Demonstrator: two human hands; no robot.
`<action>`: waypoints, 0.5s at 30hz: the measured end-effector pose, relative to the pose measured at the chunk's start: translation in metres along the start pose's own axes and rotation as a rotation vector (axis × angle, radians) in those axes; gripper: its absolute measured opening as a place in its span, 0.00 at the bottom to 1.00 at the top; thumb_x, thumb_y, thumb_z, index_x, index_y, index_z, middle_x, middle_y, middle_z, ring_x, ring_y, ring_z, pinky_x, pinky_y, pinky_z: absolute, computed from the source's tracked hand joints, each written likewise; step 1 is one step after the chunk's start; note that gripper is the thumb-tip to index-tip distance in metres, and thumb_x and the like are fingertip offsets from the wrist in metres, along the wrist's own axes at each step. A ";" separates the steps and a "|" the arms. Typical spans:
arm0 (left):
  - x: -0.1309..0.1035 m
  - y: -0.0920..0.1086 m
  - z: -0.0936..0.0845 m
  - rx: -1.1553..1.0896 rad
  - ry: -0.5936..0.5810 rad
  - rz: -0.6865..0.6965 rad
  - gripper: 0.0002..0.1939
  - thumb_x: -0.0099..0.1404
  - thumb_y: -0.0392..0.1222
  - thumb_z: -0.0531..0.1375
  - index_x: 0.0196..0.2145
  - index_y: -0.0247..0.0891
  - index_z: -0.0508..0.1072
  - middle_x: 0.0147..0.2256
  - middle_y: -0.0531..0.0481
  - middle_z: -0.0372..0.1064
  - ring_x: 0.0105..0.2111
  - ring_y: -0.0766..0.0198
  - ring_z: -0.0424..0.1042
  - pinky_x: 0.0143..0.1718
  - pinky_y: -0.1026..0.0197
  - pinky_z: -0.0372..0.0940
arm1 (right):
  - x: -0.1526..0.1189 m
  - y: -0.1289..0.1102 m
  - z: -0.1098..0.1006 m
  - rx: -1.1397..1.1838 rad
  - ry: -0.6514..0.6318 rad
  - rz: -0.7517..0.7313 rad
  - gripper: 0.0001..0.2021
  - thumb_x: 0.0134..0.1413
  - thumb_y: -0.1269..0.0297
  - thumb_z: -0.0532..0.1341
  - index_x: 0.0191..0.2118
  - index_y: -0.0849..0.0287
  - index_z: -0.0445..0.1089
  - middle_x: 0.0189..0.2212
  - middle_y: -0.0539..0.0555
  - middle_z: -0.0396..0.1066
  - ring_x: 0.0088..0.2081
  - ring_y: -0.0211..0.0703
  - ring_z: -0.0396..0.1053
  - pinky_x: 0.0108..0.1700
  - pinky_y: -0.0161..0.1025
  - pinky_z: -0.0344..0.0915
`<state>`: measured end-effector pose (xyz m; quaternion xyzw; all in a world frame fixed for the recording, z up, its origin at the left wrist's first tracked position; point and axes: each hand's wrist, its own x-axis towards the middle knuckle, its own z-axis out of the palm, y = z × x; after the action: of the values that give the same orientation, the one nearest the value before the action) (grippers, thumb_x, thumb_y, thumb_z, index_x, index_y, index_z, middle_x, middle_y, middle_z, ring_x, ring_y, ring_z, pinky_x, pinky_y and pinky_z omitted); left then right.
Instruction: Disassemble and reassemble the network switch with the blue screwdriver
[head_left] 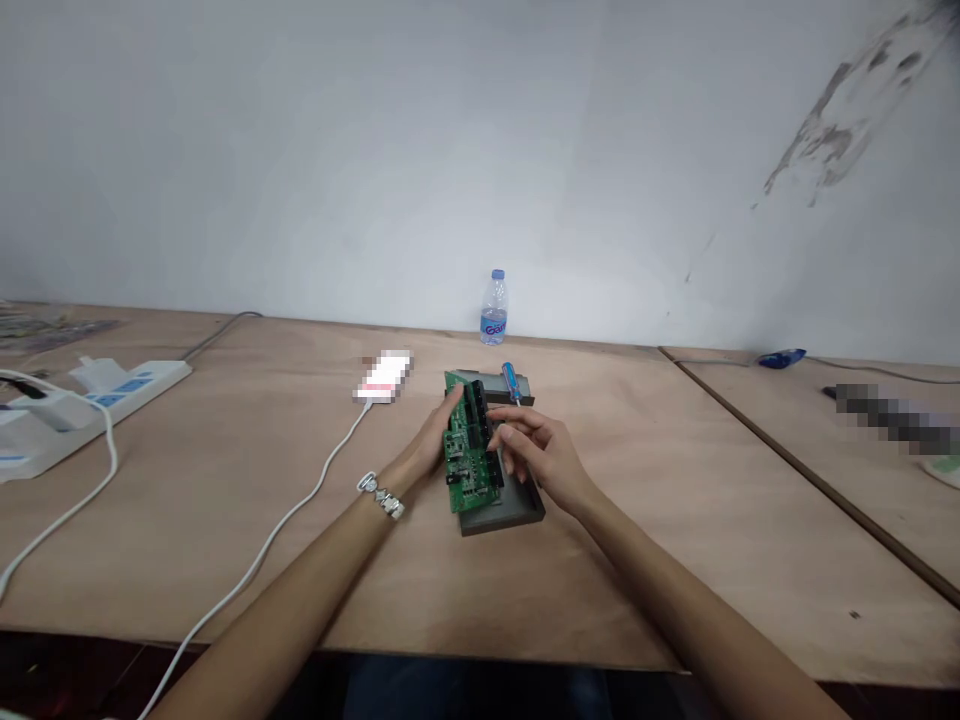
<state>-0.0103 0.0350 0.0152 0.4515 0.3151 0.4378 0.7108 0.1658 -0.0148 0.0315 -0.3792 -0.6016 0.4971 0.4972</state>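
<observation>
A green circuit board [468, 470] with black connectors along its right side is held tilted over a grey metal casing [504, 518]. My left hand [433, 432] grips the board's left edge, its thumb on the front and its other fingers hidden behind. The bent fingers of my right hand [536, 448] meet the connectors at the board's right edge; whether they pinch a small part cannot be made out. Just beyond the right fingers, a screwdriver with a blue handle [511, 379] rests against another grey metal piece [489, 383].
Against the wall stands a water bottle [493, 315]. A phone [385, 377], blurred out, lies on the left with a white cable [300, 497] running to the front edge. Farther left is a white power strip [142, 392]. A seam [810, 470] crosses the wooden table on the right.
</observation>
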 end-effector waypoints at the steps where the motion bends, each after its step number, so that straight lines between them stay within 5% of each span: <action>1: 0.000 0.000 -0.001 -0.030 -0.007 -0.028 0.34 0.64 0.71 0.54 0.42 0.34 0.79 0.31 0.42 0.79 0.26 0.57 0.76 0.29 0.59 0.70 | 0.002 0.002 -0.001 -0.015 0.028 0.001 0.21 0.55 0.46 0.65 0.48 0.56 0.74 0.31 0.52 0.75 0.22 0.36 0.64 0.20 0.34 0.58; 6: -0.001 0.005 0.001 -0.119 -0.020 -0.063 0.36 0.64 0.72 0.53 0.42 0.35 0.80 0.31 0.43 0.80 0.30 0.54 0.78 0.31 0.58 0.71 | 0.011 0.020 -0.009 -0.218 0.201 -0.025 0.16 0.50 0.50 0.69 0.37 0.58 0.74 0.26 0.50 0.72 0.25 0.38 0.64 0.28 0.36 0.62; 11: -0.005 0.008 0.005 -0.112 -0.077 -0.068 0.37 0.65 0.72 0.52 0.46 0.34 0.79 0.35 0.41 0.80 0.36 0.52 0.79 0.37 0.56 0.73 | 0.011 0.029 -0.009 -0.221 0.043 0.074 0.15 0.52 0.51 0.68 0.36 0.58 0.72 0.22 0.48 0.68 0.21 0.39 0.65 0.25 0.36 0.62; 15: -0.010 0.011 0.004 -0.025 -0.143 0.020 0.31 0.65 0.65 0.57 0.49 0.34 0.77 0.40 0.40 0.80 0.39 0.51 0.79 0.39 0.55 0.72 | 0.008 0.024 -0.006 -0.195 0.067 0.049 0.15 0.54 0.51 0.67 0.38 0.57 0.69 0.22 0.47 0.67 0.20 0.39 0.68 0.21 0.35 0.62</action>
<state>-0.0143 0.0267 0.0271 0.4759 0.2535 0.4155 0.7326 0.1690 -0.0006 0.0099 -0.4568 -0.6206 0.4353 0.4654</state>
